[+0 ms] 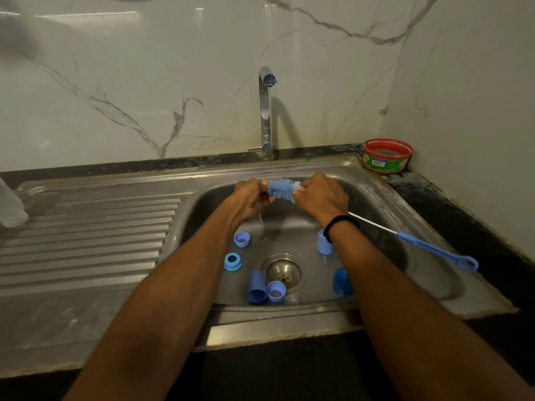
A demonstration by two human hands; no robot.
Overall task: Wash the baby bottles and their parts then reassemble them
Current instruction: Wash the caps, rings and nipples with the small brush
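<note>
Fingers (262,195) of L hand (250,198) curl round the tip end of 1 bottle brush (282,191). R hand (321,198) grips the other end of the blue bristles, where the white wire stem starts. Both hands hold it tight and approx level over the sink (405,215) basin, right under a thin water stream from the tap (265,111). Stem runs out past R wrist, which has 1 black wristband (341,224), and ends in a blue loop handle (434,250) toward the sink's right side.

Below, on the basin floor round the drain (283,272), lie 6 blue bottle parts:
- 3 screw rings w/ open centres: 1 at left (242,239), 1 just in front of it (232,261), 1 at the drain's near edge (276,291).
- 3 caps: 1 tall cap on its side (256,286) just beside that last ring, 1 standing under R wrist (324,243), 1 darker domed one (342,282) near right.

Far left on the drainboard (86,227) is 1 clear bottle-shaped thing (10,206), blurred. 1 red tub (388,159) sits on the bench (463,215), back right corner.
</note>
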